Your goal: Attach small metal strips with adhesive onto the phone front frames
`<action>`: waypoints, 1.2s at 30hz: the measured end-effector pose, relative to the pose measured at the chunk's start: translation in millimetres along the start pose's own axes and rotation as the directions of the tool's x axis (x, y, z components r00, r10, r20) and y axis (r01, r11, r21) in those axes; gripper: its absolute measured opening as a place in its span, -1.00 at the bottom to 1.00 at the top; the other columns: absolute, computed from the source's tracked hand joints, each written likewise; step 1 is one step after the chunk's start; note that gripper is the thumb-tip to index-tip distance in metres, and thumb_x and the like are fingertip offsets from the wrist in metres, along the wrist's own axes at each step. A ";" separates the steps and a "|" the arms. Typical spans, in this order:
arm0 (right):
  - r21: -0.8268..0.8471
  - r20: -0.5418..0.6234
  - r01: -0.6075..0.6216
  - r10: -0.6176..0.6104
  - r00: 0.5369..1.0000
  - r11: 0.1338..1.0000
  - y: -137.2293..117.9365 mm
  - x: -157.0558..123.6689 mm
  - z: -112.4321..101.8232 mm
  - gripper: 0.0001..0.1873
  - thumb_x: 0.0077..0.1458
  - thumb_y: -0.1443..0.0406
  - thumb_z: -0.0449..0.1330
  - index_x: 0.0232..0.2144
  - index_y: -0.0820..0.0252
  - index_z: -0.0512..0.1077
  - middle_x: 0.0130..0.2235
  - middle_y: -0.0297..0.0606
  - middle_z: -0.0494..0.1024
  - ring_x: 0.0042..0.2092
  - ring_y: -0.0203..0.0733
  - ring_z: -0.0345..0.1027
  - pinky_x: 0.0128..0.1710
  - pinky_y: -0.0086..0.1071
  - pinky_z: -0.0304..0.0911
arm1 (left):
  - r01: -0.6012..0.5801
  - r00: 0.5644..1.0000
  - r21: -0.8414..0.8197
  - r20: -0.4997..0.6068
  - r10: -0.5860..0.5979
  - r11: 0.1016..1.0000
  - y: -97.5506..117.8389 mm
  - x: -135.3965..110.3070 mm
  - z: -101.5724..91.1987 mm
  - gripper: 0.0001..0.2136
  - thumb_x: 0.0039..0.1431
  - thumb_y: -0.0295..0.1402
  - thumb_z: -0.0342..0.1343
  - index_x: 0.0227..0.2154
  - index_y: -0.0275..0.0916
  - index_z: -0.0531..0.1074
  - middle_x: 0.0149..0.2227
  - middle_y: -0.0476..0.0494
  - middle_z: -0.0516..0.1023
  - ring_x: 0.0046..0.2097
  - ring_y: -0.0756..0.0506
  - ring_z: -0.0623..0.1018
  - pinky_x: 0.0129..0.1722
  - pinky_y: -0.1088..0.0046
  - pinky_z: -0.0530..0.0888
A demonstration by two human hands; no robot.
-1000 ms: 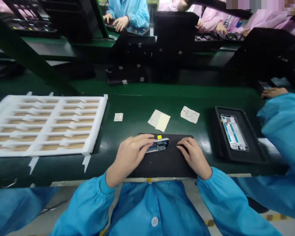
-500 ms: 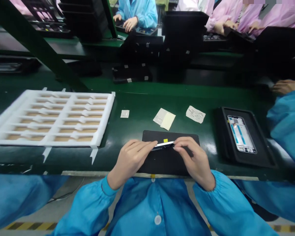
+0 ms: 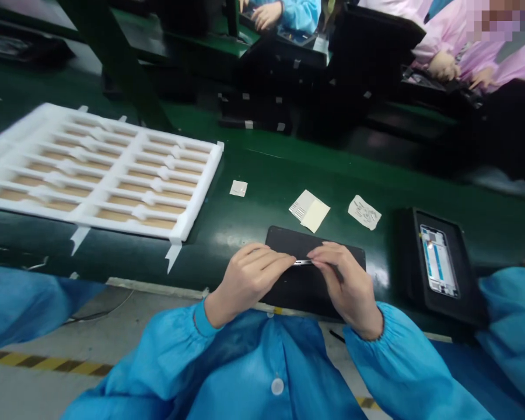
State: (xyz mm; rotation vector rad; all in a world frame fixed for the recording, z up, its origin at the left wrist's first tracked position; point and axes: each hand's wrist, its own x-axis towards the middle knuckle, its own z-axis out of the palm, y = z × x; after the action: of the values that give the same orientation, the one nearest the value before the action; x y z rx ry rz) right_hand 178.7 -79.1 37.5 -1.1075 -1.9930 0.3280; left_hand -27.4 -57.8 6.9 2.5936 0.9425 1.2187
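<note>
Between both hands is a thin phone frame [image 3: 303, 263], seen edge-on, with only a short silver edge showing. My left hand [image 3: 254, 275] grips its left end with the fingers held together over it. At the right end, my right hand [image 3: 346, 277] pinches it between thumb and fingers. Most of the frame is hidden by the fingers. Beneath the hands lies a black mat [image 3: 284, 291] on the green table.
A white slotted tray [image 3: 186, 224] is at left. Behind the mat lie a small white square [image 3: 238, 188], pale sticker sheets [image 3: 315, 216] and a marked paper [image 3: 364, 212]. At right, a black tray [image 3: 461, 303] holds another phone frame [image 3: 438, 262]. A co-worker's blue sleeve [image 3: 514, 309] is beside it.
My view has turned and tilted, so the table looks slanted. The held frame has tipped, showing less of its length and now only its narrow edge. Both hands keep their grip.
</note>
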 end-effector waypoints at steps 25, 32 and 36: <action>-0.094 0.137 -0.224 0.235 0.962 0.970 -20.7 11.8 -4.8 -0.87 0.10 0.41 0.30 -0.25 0.18 0.50 -0.27 -0.31 0.64 -0.24 -0.27 0.56 -0.16 -0.47 0.49 | 0.005 1.000 -0.024 -0.019 -0.005 1.000 4.1 -3.8 1.7 -0.88 0.26 -0.55 0.11 -0.18 -0.30 0.46 -0.22 -0.05 0.67 -0.24 -0.02 0.62 -0.18 0.41 0.46; -0.273 0.149 -0.112 0.157 0.976 0.955 -27.3 8.0 -2.7 -0.88 0.15 0.41 0.25 -0.22 0.20 0.48 -0.19 -0.21 0.64 -0.17 -0.17 0.55 -0.11 -0.37 0.49 | -0.002 0.999 -0.020 -0.041 0.001 1.000 2.6 -4.1 2.9 -0.87 0.26 -0.55 0.09 -0.17 -0.30 0.46 -0.20 -0.05 0.67 -0.24 -0.01 0.63 -0.18 0.42 0.47; -0.321 0.230 -0.056 0.136 0.964 0.946 -31.8 6.0 -4.1 -0.86 0.23 0.42 0.16 -0.15 0.23 0.44 -0.15 -0.17 0.61 -0.11 -0.18 0.52 -0.08 -0.36 0.46 | -0.029 0.997 -0.018 -0.069 0.028 0.999 1.9 -3.8 2.9 -0.86 0.28 -0.54 0.06 -0.15 -0.28 0.45 -0.20 -0.06 0.67 -0.23 -0.01 0.63 -0.17 0.42 0.48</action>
State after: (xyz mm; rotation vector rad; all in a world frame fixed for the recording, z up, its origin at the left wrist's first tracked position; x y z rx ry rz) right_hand 161.4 -93.4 61.2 -1.4253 -2.2729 0.2148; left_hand -26.2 -61.1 3.2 2.5740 0.9045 1.3258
